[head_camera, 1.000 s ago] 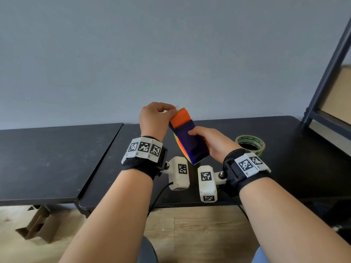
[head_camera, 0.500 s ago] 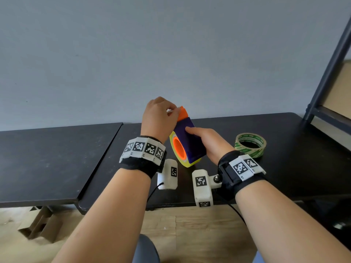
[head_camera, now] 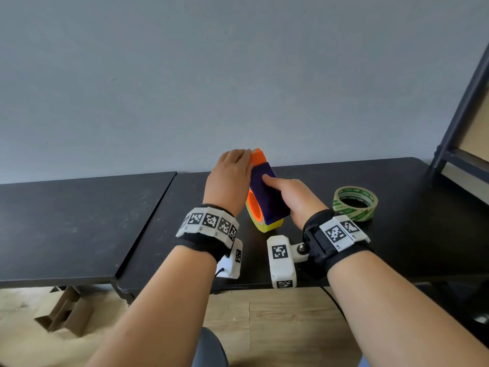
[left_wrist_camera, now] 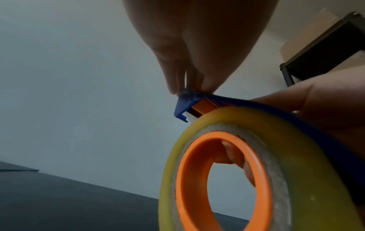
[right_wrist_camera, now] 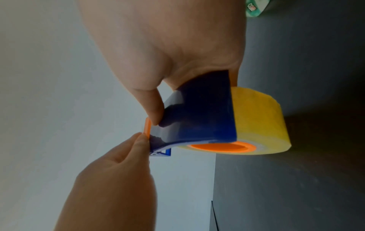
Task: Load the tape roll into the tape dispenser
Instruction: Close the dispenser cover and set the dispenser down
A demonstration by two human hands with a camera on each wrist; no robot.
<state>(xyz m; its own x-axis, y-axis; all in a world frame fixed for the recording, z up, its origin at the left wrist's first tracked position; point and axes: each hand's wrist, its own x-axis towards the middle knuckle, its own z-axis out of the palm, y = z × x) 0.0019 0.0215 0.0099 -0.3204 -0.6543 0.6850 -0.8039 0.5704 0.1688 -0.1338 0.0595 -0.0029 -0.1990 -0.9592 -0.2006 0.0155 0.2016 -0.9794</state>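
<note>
Blue dispenser (head_camera: 266, 193) lower, nearer table (head_camera: 397, 247).

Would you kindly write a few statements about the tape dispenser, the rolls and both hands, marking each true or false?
1. A yellow tape roll sits in the blue tape dispenser. True.
2. The green tape roll is held in the right hand. False: it lies on the black table, untouched.
3. The left hand pinches the dispenser's orange end. True.
4. The right hand is empty. False: it grips the dispenser's blue body.
</note>
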